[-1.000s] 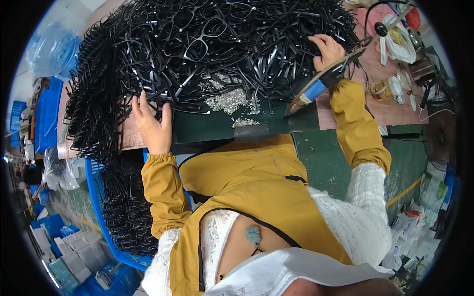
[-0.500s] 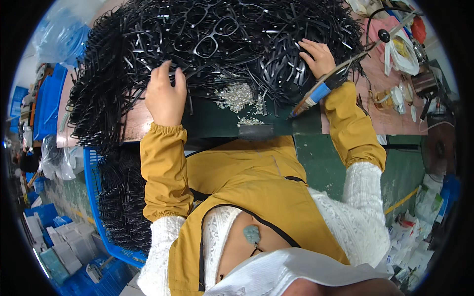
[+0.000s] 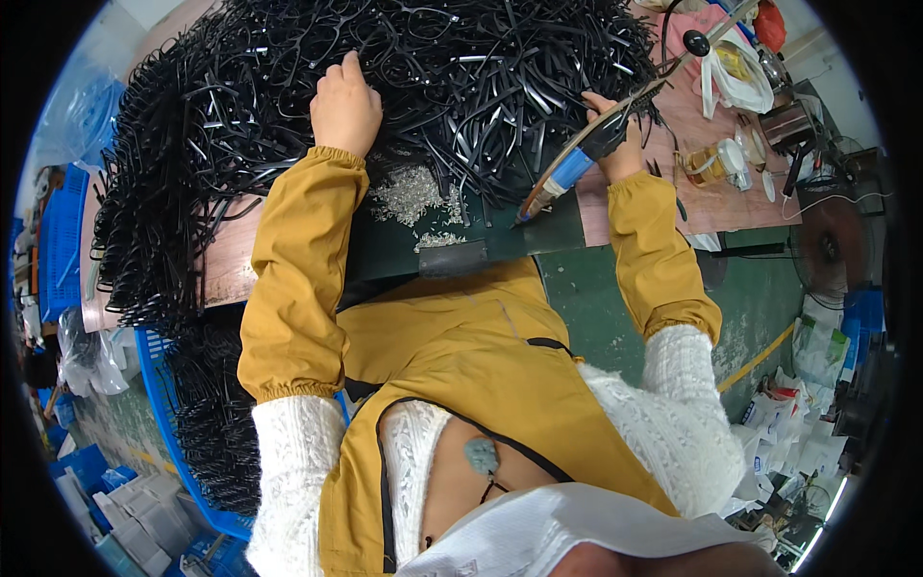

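A heap of black spectacle parts [image 3: 452,87], rims and long thin temples, covers the far part of the table. My left hand [image 3: 346,111] lies over its near middle, fingers bent into the heap; what they hold, if anything, is hidden. My right hand [image 3: 623,149] is at the heap's right edge, partly behind a corded tool [image 3: 569,175] with a blue band that looks like an electric screwdriver. Its tip slants down to the dark green mat [image 3: 500,226]. The tool hides several right-hand fingers. Tiny silvery pieces [image 3: 409,197], probably screws, lie on the mat between my hands.
Below the table's left edge stands a blue basket [image 3: 163,423] filled with more black parts. Right on the table are a jar [image 3: 707,163], a white plastic bag [image 3: 735,77] and small tools. A fan [image 3: 832,240] stands beyond the right edge.
My left hand has gone farther into the heap, its fingers now bent instead of spread. My right hand has slipped partly behind the tool. The whole view has shifted a little.
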The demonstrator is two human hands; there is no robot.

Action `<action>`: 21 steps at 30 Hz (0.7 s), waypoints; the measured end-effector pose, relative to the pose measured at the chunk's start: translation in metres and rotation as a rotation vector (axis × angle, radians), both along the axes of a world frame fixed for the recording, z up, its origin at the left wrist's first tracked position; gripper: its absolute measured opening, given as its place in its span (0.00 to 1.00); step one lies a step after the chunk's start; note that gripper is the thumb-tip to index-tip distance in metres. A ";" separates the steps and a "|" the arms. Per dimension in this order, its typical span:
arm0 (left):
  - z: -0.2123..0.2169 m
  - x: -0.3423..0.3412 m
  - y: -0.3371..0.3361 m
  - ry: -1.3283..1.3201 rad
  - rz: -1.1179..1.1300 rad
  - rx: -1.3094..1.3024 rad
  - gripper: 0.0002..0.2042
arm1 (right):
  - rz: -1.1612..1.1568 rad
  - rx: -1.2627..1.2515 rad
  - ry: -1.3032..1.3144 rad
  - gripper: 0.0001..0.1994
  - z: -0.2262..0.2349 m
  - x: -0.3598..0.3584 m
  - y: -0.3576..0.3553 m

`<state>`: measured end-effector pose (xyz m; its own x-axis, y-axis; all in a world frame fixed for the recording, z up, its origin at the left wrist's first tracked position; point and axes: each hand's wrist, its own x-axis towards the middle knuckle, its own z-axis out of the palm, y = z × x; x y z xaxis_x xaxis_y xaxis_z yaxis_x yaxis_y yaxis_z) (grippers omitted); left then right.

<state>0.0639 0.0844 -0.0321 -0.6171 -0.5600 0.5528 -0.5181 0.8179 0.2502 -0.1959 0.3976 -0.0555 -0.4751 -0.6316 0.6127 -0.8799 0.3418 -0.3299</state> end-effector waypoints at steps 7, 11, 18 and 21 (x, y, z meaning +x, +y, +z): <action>0.038 0.054 0.064 0.749 -0.248 0.980 0.18 | -0.117 0.128 0.114 0.17 0.033 -0.007 0.026; 0.003 0.060 0.152 0.735 -0.602 2.000 0.24 | 0.110 0.368 0.092 0.05 0.039 0.007 0.028; -0.037 -0.010 0.190 0.756 -0.377 1.968 0.17 | -0.246 0.257 -0.085 0.07 0.016 -0.012 0.061; -0.022 0.017 0.182 0.839 -0.425 2.023 0.18 | -0.216 -0.165 -0.377 0.09 0.001 0.004 0.084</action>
<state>0.0813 0.2666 -0.0544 -0.8223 -0.4910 -0.2878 0.2083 -0.7303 0.6506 -0.1917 0.4819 -0.0542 -0.7940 -0.4019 0.4560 -0.6024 0.4200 -0.6787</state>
